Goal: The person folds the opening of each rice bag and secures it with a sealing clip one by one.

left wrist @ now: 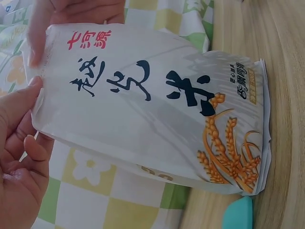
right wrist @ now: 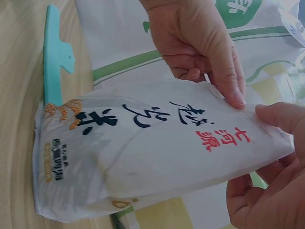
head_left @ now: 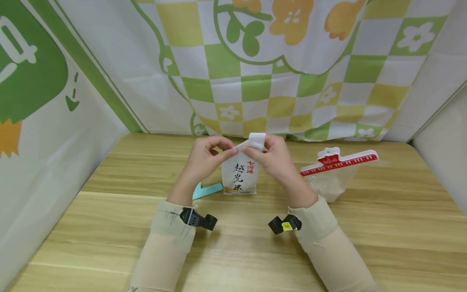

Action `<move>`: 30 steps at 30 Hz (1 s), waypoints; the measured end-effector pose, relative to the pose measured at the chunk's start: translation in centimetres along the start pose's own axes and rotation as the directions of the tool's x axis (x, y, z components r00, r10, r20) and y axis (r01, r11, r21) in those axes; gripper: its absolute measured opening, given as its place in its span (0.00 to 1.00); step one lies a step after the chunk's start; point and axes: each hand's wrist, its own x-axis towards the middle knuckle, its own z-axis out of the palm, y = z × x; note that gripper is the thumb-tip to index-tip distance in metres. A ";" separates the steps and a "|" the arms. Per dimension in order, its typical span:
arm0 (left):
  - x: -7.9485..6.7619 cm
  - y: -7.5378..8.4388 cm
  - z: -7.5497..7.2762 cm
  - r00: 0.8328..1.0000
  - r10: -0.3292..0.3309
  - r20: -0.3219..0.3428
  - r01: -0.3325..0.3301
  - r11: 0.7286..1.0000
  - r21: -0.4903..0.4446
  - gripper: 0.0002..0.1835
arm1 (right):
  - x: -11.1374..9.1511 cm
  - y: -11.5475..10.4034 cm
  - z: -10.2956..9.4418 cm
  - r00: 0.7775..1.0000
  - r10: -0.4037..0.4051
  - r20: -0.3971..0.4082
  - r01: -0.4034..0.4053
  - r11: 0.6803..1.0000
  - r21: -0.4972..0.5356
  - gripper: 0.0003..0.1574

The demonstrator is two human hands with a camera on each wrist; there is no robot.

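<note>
A white paper rice bag (head_left: 238, 174) with black and red lettering stands upright on the table, its top edge between both hands. My left hand (head_left: 208, 156) pinches the top left of the bag with thumb and fingers. At the top right, my right hand (head_left: 271, 156) pinches the rim, thumb in front and fingers behind. A white flap of the top (head_left: 257, 140) sticks up beside the right fingers. In the left wrist view, orange wheat ears are printed low on the bag (left wrist: 143, 105). Behind its left side lies a turquoise bag clip (right wrist: 52, 57), partly hidden by the left wrist in the head view.
To the right, a clear bag of pale grain (head_left: 330, 184) stands closed by a red and white clip (head_left: 335, 162). The wooden table (head_left: 240, 251) ends at a checked cloth (head_left: 255, 89) hanging behind it. A white printed wall cloth (head_left: 91, 101) borders the left side.
</note>
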 end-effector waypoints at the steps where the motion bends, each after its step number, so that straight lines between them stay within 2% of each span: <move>1: 0.0 0.0 0.0 1.000 0.006 -0.003 -0.006 1.000 -0.001 0.06 | 0.0 0.1 0.1 1.000 0.008 0.006 -0.008 1.000 -0.009 0.13; 5: 0.0 0.0 0.0 1.000 0.016 0.000 -0.016 1.000 0.003 0.06 | 0.1 0.4 0.4 1.000 0.011 0.008 -0.011 1.000 -0.022 0.13; 8: 0.1 -0.1 -0.2 1.000 0.007 0.024 -0.008 1.000 0.025 0.07 | 0.1 0.4 0.6 1.000 -0.006 -0.012 0.006 1.000 -0.014 0.13; 13: -0.1 -0.2 -1.1 0.997 -0.025 0.078 0.020 0.998 0.058 0.06 | 0.1 0.3 0.6 0.999 0.014 -0.040 -0.014 1.000 -0.002 0.12; 17: -0.1 -0.2 -1.3 0.995 -0.023 0.095 0.019 0.999 0.045 0.06 | 0.1 0.4 0.6 0.998 0.027 -0.048 -0.027 1.000 0.006 0.13; 25: 0.0 -0.4 -0.9 0.998 -0.013 0.058 0.012 1.000 0.028 0.05 | 0.2 0.7 0.9 0.994 0.080 -0.073 -0.073 0.993 0.090 0.15; 30: -0.1 -0.4 -0.8 0.999 -0.035 0.024 0.033 0.998 0.048 0.06 | 0.1 0.6 1.4 0.984 0.114 -0.139 -0.099 0.989 0.111 0.17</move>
